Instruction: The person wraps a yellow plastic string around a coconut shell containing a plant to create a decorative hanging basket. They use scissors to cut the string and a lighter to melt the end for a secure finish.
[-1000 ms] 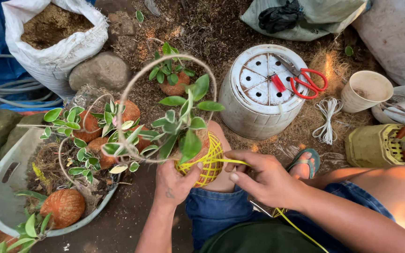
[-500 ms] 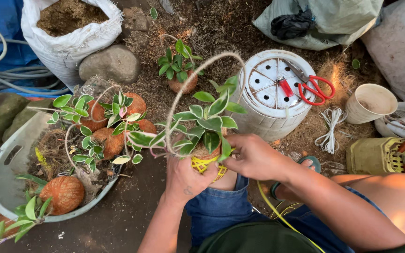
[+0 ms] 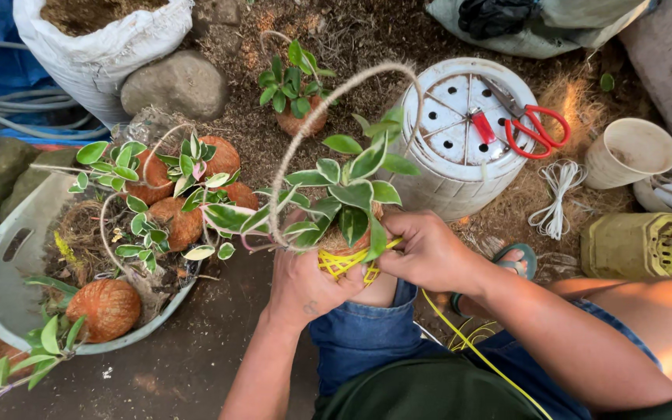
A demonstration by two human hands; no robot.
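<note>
Planted husk ball (image 3: 344,253) sits on the person's knee, centre frame, w/ yellow cord (image 3: 341,264) wound round its lower half. Left hand (image 3: 305,288) cups it from 7 o'clock, fingers curled up under the ball. Right hand (image 3: 429,253) comes in from 3 o'clock, fingers pressed on the cord & ball side; the tips are partly hidden by leaves.

Handling, as a guess: light, fibrous, a bit crumbly, so probably sheds if squeezed. Leaves (image 3: 351,187) look soft & snap-prone; twine loop (image 3: 328,117) arches stiffly over them. Best hold is low on the ball, not the stems.

Containers: grey tub (image 3: 1,272) at 9 o'clock holds several more planted balls. White sack (image 3: 103,58) at 11 holds brown husk stuff. Upturned white bucket (image 3: 460,187) at 1 carries red scissors (image 3: 534,128). Cream cup (image 3: 628,152) at 2, contents unclear. Yellow crate (image 3: 631,245) at 3 holds tools.
</note>
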